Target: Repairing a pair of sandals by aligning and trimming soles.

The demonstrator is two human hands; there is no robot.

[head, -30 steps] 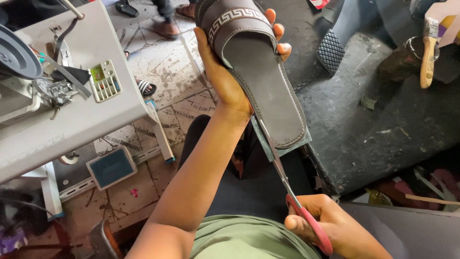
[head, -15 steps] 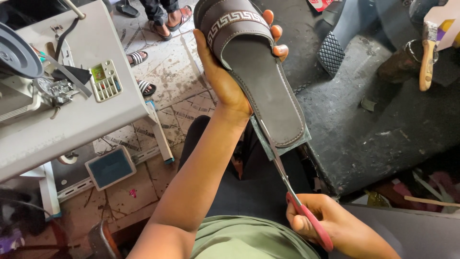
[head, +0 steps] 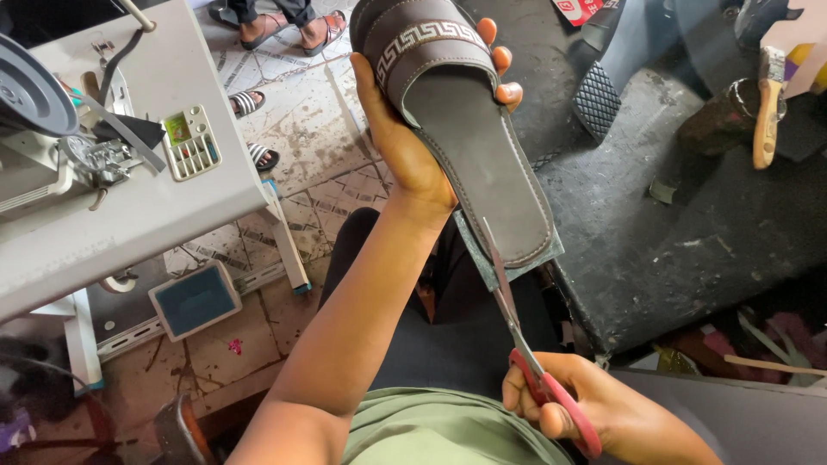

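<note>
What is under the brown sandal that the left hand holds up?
Under the brown sandal a grey-green sole sheet sticks out past the heel; the scissors in the right hand cut along it. The sandal covers the rest of the sheet.

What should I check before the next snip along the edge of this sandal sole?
1. Left hand grips the brown sandal firmly at the strap end: ok.
2. Left fingers away from the blades: ok.
3. Scissors blades lie along the grey excess sole edge near the heel: ok.
4. Right hand seated in the red handles: ok.
5. Blades open or closed: cannot tell.
</note>
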